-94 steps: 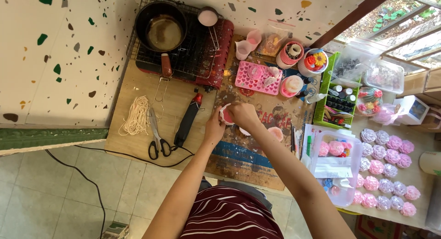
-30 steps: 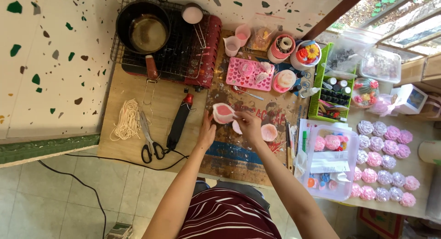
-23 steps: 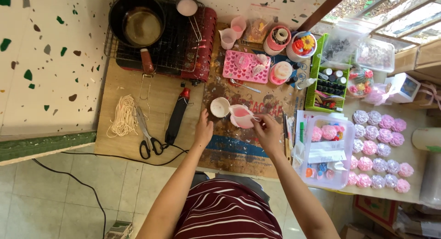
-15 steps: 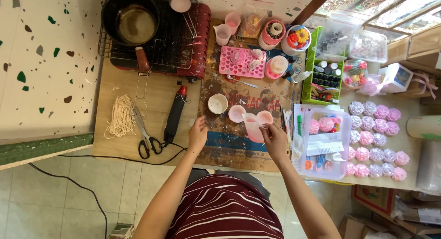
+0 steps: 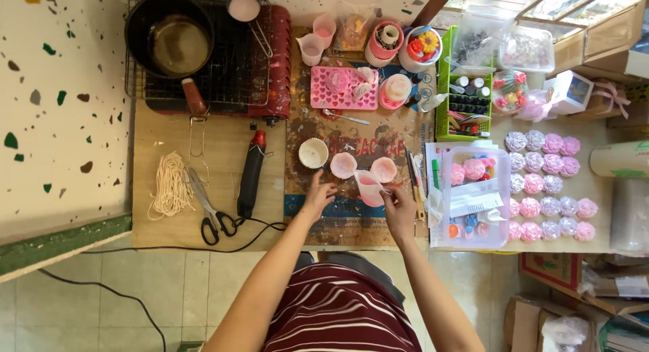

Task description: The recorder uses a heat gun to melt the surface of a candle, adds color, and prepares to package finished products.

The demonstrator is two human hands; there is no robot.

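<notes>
Near frame centre, right hand [image 5: 400, 204] closed round the handle of a small clear measuring cup of pink liquid [image 5: 369, 188], cup tilted just below two shallow round pink moulds [image 5: 343, 165] lying side by side on the stained cardboard work mat [image 5: 351, 139]. Left hand [image 5: 319, 194] loosely open with fingers spread, holding nothing, fingertips near the left mould. White fluted paper cup [image 5: 313, 152] just left of the moulds. Further left, black-handled heat tool [image 5: 251, 174], scissors [image 5: 208, 210], bundle of pale wick string [image 5: 169, 185]. Upper left, dark frying pan [image 5: 169, 37] on a wire rack.
</notes>
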